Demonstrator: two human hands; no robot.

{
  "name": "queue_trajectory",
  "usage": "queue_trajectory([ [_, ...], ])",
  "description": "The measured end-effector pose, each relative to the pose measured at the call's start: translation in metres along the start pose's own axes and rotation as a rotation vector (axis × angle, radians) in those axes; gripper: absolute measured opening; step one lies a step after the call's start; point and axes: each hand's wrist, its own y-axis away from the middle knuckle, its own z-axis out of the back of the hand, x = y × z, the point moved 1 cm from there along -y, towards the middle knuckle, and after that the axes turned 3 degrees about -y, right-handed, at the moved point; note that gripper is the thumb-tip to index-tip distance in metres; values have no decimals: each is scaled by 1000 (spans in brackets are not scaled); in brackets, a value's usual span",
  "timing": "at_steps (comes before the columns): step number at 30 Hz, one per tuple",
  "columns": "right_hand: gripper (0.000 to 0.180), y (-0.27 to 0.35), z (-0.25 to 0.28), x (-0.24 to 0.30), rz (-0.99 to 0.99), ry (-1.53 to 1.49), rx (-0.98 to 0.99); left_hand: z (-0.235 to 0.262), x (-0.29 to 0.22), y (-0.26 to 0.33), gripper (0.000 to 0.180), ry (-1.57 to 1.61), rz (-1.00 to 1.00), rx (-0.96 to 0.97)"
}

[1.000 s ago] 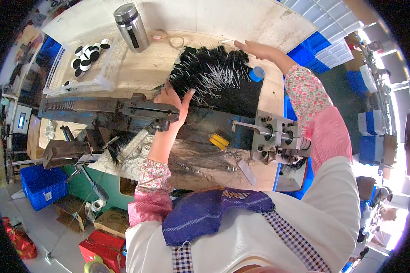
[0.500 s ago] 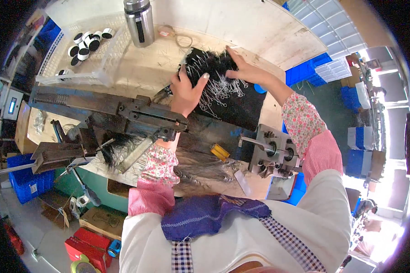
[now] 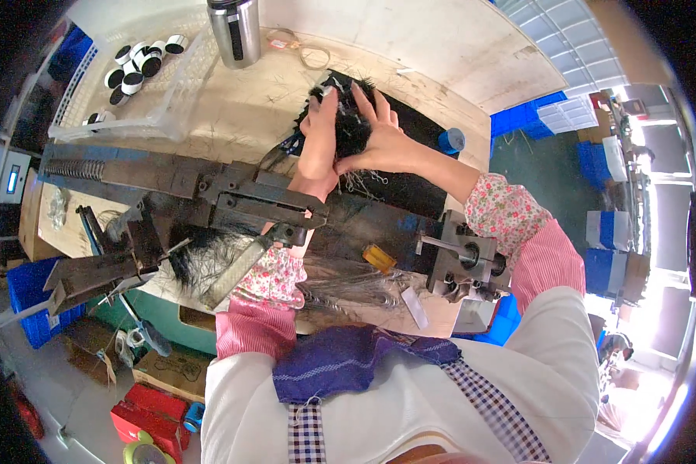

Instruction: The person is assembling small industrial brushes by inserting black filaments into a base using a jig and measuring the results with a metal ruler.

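Note:
Between my two hands is a bunched heap of black-bristled twisted-wire brushes (image 3: 352,130), over a black sheet (image 3: 416,124) on the bench. My left hand (image 3: 319,143) presses the heap from its left side, the fingers reaching over the bristles. From the right, my right hand (image 3: 387,145) curls round it, fingertips on the far side and thumb low near the left wrist. Some wire loops (image 3: 366,181) stick out below my right hand. My left forearm passes under the dark metal bar of a bench machine (image 3: 247,197).
A white plastic basket (image 3: 162,124) of black-and-white round pieces stands far left, by a steel flask (image 3: 236,35). To the right are a blue round object (image 3: 451,141) and a metal fixture with a rod (image 3: 464,259). A yellow piece (image 3: 379,258) and loose brushes (image 3: 348,288) lie nearer me.
The brushes lay fanned out with many loops showing; now they are bunched together. My right hand has moved left and nearer me, and my left hand has turned inward over the bristles.

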Motion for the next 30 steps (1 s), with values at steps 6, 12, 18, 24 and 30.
queue_trajectory([
  [6, 130, -9, 1, -4, 42, 102, 7, 22, 13, -12, 45, 67, -52, 93],
  [12, 132, -4, -4, -1, 64, 96, 29, 10, 3, 1, 42, 238, -8, 90],
  [18, 130, -13, -7, -9, 110, 119, -43, 6, 8, 2, 40, 193, -57, -15],
  [24, 124, -7, -13, -12, 159, 178, -118, 13, 18, 4, 39, 253, -126, -29],
  [30, 119, -7, -16, -15, 146, 179, -130, 13, 16, 16, 56, 227, -122, -26],
])
